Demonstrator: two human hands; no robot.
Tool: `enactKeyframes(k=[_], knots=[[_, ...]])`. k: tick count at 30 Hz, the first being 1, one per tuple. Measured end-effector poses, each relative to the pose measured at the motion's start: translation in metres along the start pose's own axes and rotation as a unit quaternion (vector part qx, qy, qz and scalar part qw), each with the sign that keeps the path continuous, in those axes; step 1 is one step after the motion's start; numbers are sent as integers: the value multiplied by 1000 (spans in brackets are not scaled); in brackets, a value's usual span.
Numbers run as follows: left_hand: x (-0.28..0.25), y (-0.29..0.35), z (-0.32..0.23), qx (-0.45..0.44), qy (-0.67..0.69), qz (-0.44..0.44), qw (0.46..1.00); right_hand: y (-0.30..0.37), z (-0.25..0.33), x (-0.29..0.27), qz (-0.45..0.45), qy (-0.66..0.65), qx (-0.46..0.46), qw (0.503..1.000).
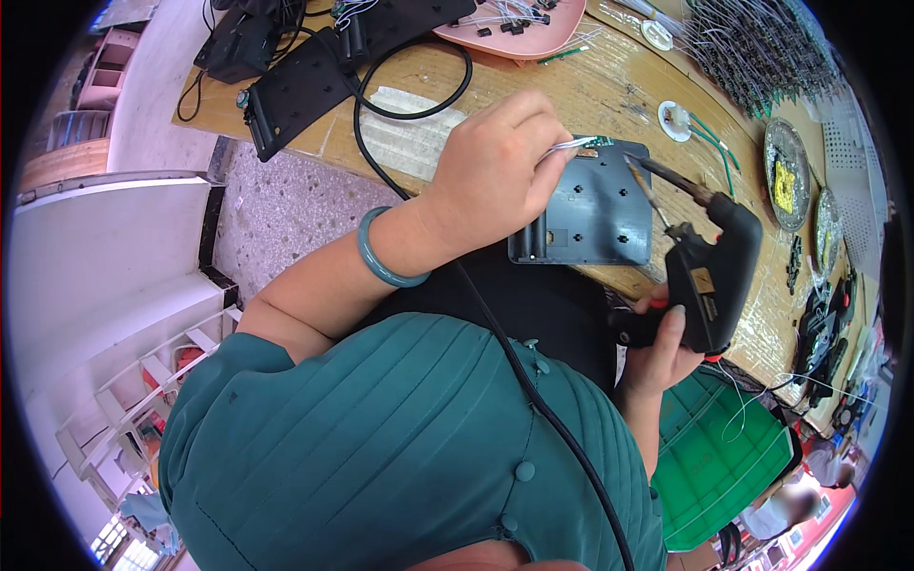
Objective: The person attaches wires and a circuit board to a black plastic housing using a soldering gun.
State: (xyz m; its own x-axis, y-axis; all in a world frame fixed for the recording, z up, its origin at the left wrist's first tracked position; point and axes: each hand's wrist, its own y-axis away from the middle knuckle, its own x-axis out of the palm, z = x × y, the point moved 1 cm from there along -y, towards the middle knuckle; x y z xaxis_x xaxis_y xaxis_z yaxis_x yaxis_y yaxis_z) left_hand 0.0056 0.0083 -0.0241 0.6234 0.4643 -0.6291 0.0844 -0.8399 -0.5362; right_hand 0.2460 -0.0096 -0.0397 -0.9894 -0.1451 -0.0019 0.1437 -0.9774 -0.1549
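Note:
My left hand [500,171] is closed in a pinch on thin white wires [568,146]. These wires lead to a small green circuit board [602,142] at the far edge of a flat black plastic panel [600,214]. A copper-coloured piece [588,153] lies beside the board. My right hand [664,354] is wrapped round the handle of a black soldering gun [719,271]. Its thin metal tip and a second dark arm point up and left, over the panel's right side, close to the board. My left fingertips are partly hidden behind the hand.
A black cable [466,78] loops across the table and over my lap. Another black panel [295,95] lies far left, near a pink tray [533,38] of wired parts. On the right are a metal dish [773,152] with yellow sponge, bundled wires [752,48] and a green crate [719,457].

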Motion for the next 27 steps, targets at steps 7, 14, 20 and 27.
enactKeyframes(k=[7,14,20,27], knots=[[-12,-2,12,-72,140,11,988,-7,6,4,-41,-72,16,996],[-15,0,16,-137,206,82,965,-5,3,3,-23,-24,23,999],[-15,0,18,-142,224,91,960,-4,3,5,-17,-20,24,999],[-15,-1,18,-139,237,93,957,-2,0,4,-19,-17,22,999]])
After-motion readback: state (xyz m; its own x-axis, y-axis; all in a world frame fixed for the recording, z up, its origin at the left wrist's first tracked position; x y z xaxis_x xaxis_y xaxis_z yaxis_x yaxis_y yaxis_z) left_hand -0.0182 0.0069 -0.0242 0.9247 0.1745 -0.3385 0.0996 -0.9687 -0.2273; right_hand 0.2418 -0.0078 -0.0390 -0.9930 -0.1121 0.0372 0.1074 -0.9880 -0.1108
